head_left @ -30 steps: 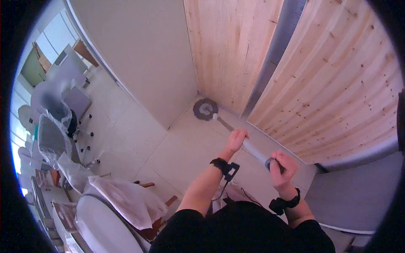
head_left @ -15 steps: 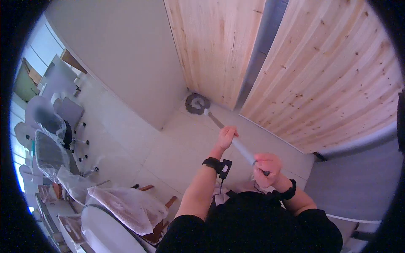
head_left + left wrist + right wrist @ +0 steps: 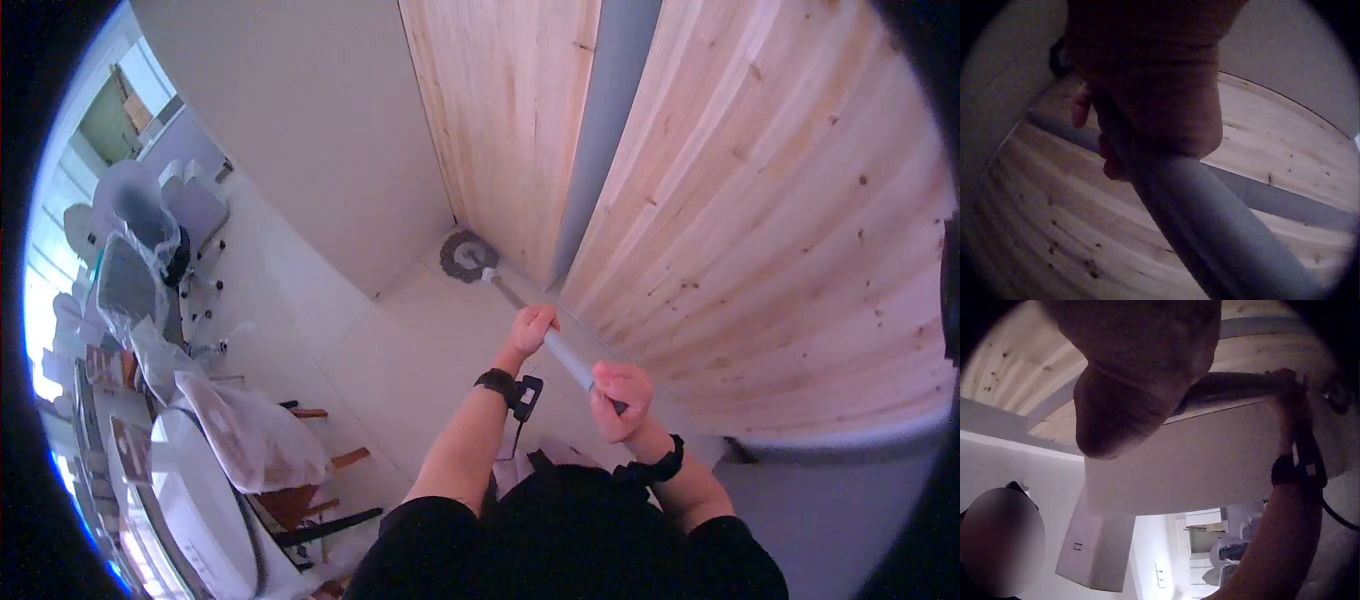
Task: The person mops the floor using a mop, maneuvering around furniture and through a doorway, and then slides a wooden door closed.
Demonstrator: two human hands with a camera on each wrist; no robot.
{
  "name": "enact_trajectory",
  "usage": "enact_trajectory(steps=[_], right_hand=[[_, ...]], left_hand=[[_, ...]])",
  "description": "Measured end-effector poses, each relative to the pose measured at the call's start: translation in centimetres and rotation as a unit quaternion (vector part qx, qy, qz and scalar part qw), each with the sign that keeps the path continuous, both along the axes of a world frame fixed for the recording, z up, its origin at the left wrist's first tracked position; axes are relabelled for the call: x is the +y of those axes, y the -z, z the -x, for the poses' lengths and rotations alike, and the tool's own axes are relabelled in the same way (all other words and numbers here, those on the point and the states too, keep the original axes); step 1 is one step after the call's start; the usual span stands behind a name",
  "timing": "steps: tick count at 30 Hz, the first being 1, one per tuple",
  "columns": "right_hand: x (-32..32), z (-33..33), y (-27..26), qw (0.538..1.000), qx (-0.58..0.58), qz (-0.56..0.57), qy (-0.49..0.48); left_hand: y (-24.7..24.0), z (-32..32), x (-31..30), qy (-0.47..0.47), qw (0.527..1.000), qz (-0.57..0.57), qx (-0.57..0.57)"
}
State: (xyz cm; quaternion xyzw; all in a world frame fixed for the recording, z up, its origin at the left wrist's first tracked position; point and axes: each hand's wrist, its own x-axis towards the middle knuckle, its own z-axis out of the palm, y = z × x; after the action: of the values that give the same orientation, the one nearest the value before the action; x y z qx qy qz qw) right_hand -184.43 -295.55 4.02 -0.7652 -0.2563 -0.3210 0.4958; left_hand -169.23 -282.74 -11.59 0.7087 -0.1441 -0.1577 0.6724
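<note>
A mop with a round grey fringed head (image 3: 468, 257) is down on the tiled floor, in the corner where a plain wall meets a wooden panel. Its grey handle (image 3: 570, 358) slants back toward the person. Partway along that handle, the left hand (image 3: 531, 328) grips with curled fingers; the left wrist view shows the thick grey tube (image 3: 1204, 212) running out beneath this hand. The right hand (image 3: 621, 400) is wrapped round the upper end, whose dark tip pokes out beside the fingers. Most of the right hand's fingers are hidden in the right wrist view.
Knotty wooden panels (image 3: 760, 230) stand ahead and to the right, with a grey strip (image 3: 605, 120) between them. A plain wall (image 3: 290, 120) rises left of the mop. Plastic-wrapped chairs (image 3: 255, 430) and wheeled office chairs (image 3: 140, 280) crowd the left side.
The mop head has shifted slightly toward the corner. Both hands keep their grip, and the right hand has come a little left with the handle's end. The head view has turned somewhat.
</note>
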Motion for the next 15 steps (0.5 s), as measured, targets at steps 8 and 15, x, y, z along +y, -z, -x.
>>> enact_trajectory(steps=[8,15], right_hand=[[-8.1,0.7,3.7,0.999,-0.021,-0.023,0.033],[-11.1,1.2,5.2,0.997,0.014,-0.043,0.056]], left_hand=[[1.6,0.7,-7.0,-0.049,0.996,-0.068,-0.021],[0.3,0.6,-9.0,-0.035,0.994,-0.105,-0.016]])
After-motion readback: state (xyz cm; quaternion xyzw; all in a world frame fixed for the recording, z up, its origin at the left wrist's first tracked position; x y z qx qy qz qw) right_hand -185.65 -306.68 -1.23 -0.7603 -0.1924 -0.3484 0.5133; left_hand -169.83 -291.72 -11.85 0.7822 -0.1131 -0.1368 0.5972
